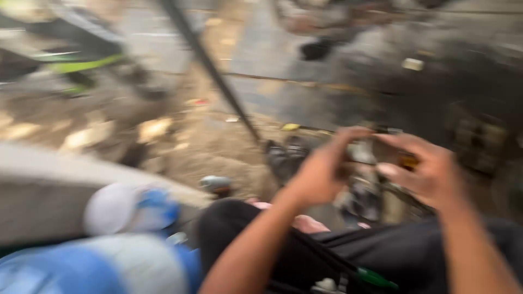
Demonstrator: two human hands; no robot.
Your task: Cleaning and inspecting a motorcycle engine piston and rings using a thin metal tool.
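The picture is heavily blurred by motion. My left hand point(321, 169) and my right hand point(430, 169) are raised in front of me, close together, both closed around a small dark object point(381, 152) with an orange-brown end. What the object is cannot be made out. Below the hands lie my legs in black trousers point(392, 256).
A thin dark rod or cable point(212, 71) slants across the sandy, littered ground. A grey slab edge point(49, 185) sits at left, with a white and blue container point(131, 209) and a blue-grey bundle point(92, 267) beside it. Dark machine parts point(289, 155) lie near my feet.
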